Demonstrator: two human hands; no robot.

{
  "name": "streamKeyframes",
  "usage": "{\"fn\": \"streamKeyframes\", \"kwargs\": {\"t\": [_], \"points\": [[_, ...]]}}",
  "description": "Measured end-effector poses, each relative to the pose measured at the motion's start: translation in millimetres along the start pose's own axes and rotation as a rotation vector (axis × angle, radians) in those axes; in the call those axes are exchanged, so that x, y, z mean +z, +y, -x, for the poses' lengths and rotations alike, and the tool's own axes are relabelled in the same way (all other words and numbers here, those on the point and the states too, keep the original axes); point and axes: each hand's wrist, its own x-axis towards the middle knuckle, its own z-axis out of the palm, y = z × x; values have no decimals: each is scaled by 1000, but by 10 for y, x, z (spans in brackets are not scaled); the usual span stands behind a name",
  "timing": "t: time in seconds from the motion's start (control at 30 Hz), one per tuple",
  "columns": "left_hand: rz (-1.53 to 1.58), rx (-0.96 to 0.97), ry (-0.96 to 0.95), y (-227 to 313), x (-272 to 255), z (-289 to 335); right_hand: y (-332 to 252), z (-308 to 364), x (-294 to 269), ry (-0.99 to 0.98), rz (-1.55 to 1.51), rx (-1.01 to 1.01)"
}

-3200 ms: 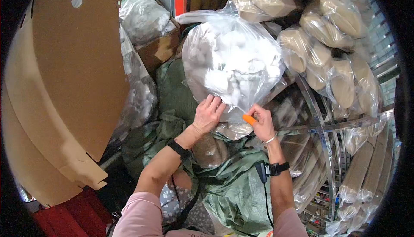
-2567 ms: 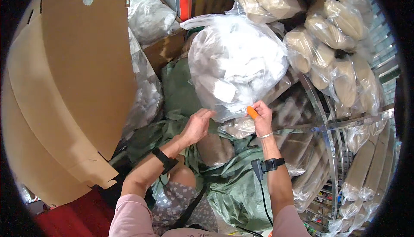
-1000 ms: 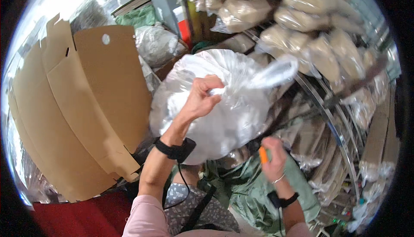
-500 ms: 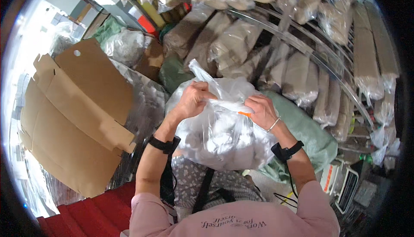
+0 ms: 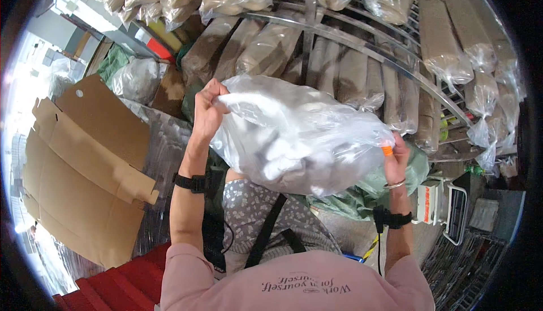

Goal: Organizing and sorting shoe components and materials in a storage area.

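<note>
A large clear plastic bag (image 5: 305,141) full of white, soft-looking contents rests before me, above my lap. Its upper left edge is pinched in my left hand (image 5: 209,107). At the bag's right end, my right hand (image 5: 397,155) grips the gathered plastic, with a small orange thing (image 5: 387,150) showing at the fingers. Between the two hands the bag's top edge is spread wide. What exactly the white contents are, I cannot tell. A green sack (image 5: 367,198) lies under and to the right of the bag.
Flattened brown cardboard (image 5: 85,169) leans at my left, near red ridged material (image 5: 121,285). Ahead, a metal rack (image 5: 362,42) carries many brown bundles (image 5: 266,50) wrapped in clear plastic. A white and orange box (image 5: 430,203) stands at the right by a metal-framed piece (image 5: 456,215).
My hands have moved far apart, the left one up and left, the right one rightward. The bag's twisted top is now pulled out wide, and the view has shifted right.
</note>
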Motion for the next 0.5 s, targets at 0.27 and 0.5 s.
{"fn": "streamKeyframes", "kwargs": {"t": [0.27, 0.5], "points": [[187, -397, 372, -204, -239, 242, -44, -75, 545, -45, -374, 135], [179, -537, 510, -390, -631, 445, 408, -29, 907, -326, -375, 240]]}}
